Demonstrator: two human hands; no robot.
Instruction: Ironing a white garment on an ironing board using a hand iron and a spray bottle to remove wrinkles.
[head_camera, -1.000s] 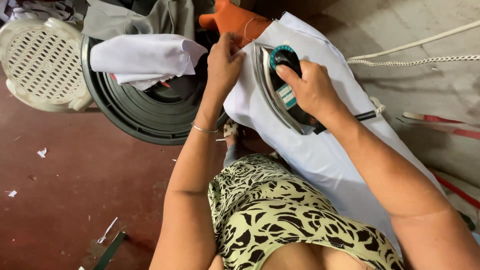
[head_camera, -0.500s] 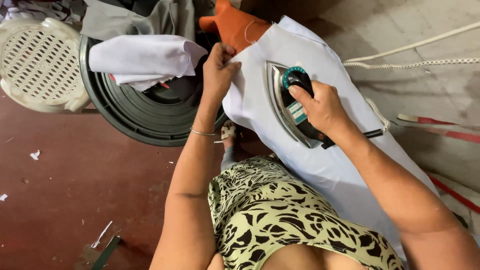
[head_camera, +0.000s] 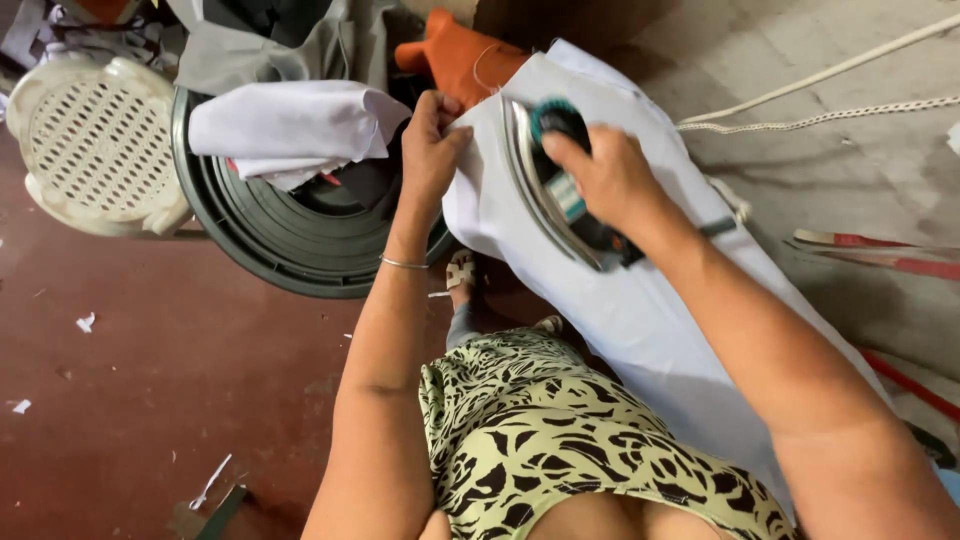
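While our right hand (head_camera: 605, 180) grips the iron (head_camera: 555, 195) on the white cloth (head_camera: 640, 310) | left hand (head_camera: 430, 140) pinches its edge | step: pressing | next: keep cloth taut.

The right hand (head_camera: 612, 180) hides the iron's handle (head_camera: 575, 215); the white cloth (head_camera: 640, 310) runs under the forearm.

Both arms reach forward, left hand (head_camera: 432, 140) pinching, right hand (head_camera: 600, 175) curled closed, palm down.

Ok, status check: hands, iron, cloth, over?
Right hand shut on iron, flat on white cloth. Left hand pinching the cloth's edge. Nothing ahead of the iron.
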